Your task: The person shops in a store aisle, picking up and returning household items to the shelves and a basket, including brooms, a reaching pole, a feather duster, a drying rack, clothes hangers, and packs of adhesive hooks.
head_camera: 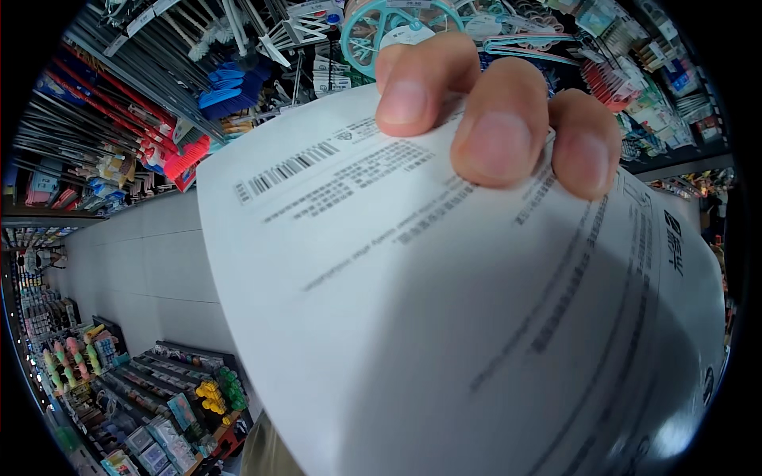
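A large white printed package, possibly a box or stiff card, fills the middle and lower right, very near the camera. It bears a barcode and rows of blurred small writing. My right hand, as it appears, grips its upper edge; three fingertips press on the near face. The palm and thumb are hidden behind the package, so the side of the hand is not certain. A broad shadow lies over the lower part of the printed face. My left hand is out of view.
Store shelves surround me. Blue brushes, a red broom head and long handles hang at upper left. A turquoise round hanger hangs at the top. Grey floor runs at left, beside a low display rack with small packaged goods.
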{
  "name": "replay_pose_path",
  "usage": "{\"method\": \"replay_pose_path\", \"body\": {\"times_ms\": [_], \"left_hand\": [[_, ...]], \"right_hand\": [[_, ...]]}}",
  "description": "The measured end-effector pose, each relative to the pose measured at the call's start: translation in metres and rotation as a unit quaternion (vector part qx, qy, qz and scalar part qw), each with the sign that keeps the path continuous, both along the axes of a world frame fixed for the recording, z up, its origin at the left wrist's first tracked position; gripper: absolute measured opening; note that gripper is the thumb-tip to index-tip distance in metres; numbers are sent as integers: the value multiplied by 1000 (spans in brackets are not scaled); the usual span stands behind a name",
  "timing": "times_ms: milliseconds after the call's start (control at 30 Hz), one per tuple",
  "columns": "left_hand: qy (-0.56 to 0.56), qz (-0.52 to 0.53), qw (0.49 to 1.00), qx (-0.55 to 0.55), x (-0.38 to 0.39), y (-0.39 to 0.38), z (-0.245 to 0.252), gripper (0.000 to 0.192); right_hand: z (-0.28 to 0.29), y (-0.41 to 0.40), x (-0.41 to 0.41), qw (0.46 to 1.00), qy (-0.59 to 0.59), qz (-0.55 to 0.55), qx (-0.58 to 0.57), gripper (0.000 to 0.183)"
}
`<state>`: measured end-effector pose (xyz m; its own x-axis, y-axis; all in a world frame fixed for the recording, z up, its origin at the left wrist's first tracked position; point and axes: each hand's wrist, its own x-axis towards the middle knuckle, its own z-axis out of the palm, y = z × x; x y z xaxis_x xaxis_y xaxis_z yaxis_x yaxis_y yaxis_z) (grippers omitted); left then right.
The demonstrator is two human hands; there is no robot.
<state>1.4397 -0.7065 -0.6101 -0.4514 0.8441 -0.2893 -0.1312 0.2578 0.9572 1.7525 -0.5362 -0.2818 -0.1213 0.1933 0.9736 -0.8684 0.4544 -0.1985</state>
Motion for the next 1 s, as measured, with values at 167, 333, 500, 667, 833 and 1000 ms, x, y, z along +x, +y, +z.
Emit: {"method": "replay_pose_path", "body": {"times_ms": [167, 333, 500, 667, 833, 1000], "left_hand": [[3, -5, 1000, 1, 13, 15, 0, 57], [11, -2, 1000, 0, 14, 23, 1, 57], [18, -20, 1000, 4, 29, 29, 6, 58], [-29, 38, 998, 36, 46, 37, -4, 27], [-16, 52, 997, 47, 74, 49, 13, 28], [-57, 6, 997, 54, 96, 77, 34, 33]], "right_hand": [[-2, 15, 18, 1000, 11, -14, 22, 38], [-8, 23, 36, 999, 23, -27, 36, 38], [-10, 15, 46, 998, 48, -33, -33, 38], [-41, 34, 82, 978, 14, -56, -199, 24], [-105, 49, 109, 896, -33, -148, -418, 37], [-158, 65, 123, 811, -147, -208, -527, 29]]}}
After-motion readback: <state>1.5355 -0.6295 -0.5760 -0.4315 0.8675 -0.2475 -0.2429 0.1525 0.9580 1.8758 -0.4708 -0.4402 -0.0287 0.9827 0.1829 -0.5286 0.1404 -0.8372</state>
